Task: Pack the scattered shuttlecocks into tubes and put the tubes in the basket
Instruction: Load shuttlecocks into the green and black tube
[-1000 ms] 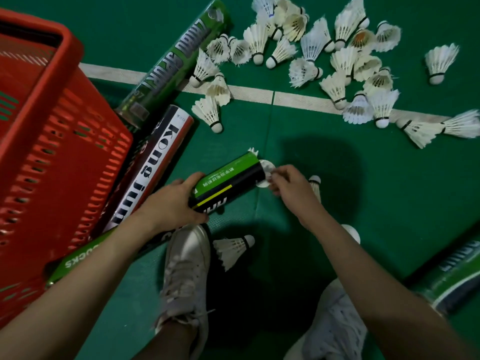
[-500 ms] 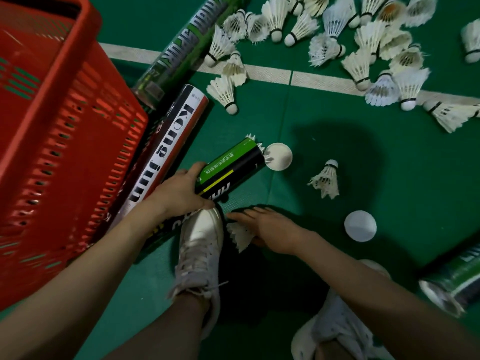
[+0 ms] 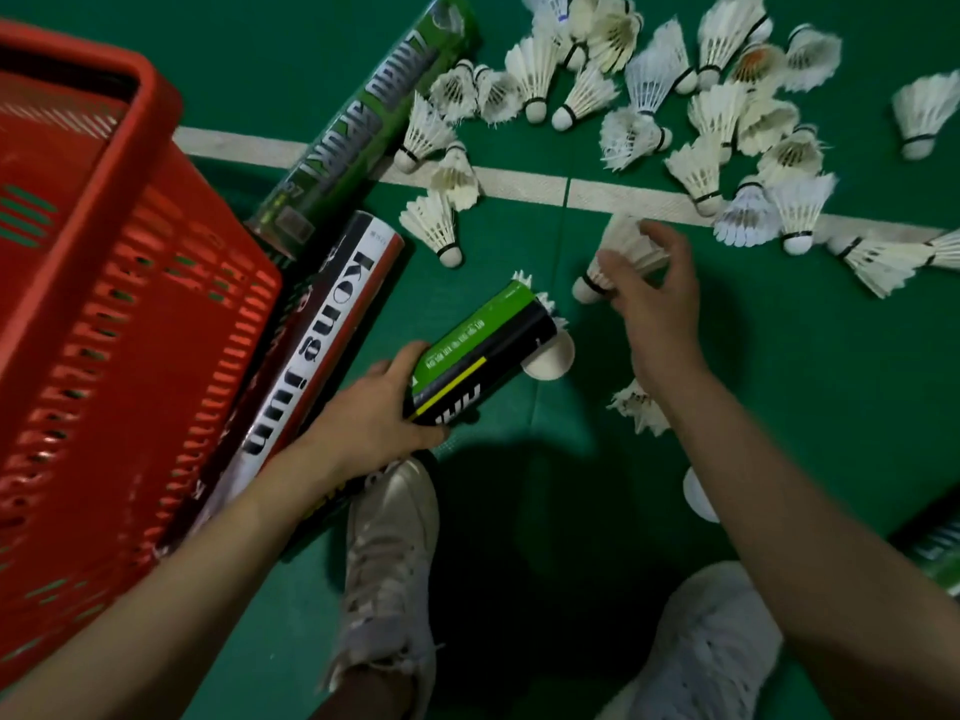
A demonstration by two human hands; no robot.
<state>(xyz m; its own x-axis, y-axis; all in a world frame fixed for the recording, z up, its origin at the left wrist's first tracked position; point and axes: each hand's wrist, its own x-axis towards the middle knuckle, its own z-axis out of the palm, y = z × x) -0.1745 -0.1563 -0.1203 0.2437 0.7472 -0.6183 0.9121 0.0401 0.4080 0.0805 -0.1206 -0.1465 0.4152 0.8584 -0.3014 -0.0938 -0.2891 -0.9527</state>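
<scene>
At the far left stands the red slotted plastic basket (image 3: pixel 130 314). Its side is just beside two long tubes lying on the green court floor (image 3: pixel 779 407): a green printed tube (image 3: pixel 363 127) and a white, black and red tube (image 3: pixel 311 356). Neither is in the basket yet.

Next comes the left hand (image 3: pixel 374 418), fingers and thumb wrapped round a green-and-black cardboard tube (image 3: pixel 483 366). It grips a little behind the open mouth, which is angled up and to the right. I judge the hold is meant to steady the mouth and aim it at the other hand, so a shuttlecock can slide in without chasing the tube. White feather tips (image 3: pixel 545 304) stick out of the mouth, and a round white lid (image 3: pixel 553 361) lies on the floor right under it, handy for capping.

Just right of the mouth, and apart from it, the right hand (image 3: pixel 660 314) hovers with its fingers curled round a white feather shuttlecock (image 3: pixel 623 252). Its cork base (image 3: pixel 584 291) pokes out on the tube side, below the thumb, while the skirt sits inside the curl of the fingers. The hand is blurred, so I cannot say which fingers actually pinch it.

A loose shuttlecock (image 3: pixel 636 407) lies by that wrist. The big scatter of shuttlecocks (image 3: pixel 727 111) sprawls beyond, over the white court line (image 3: pixel 519 184).
</scene>
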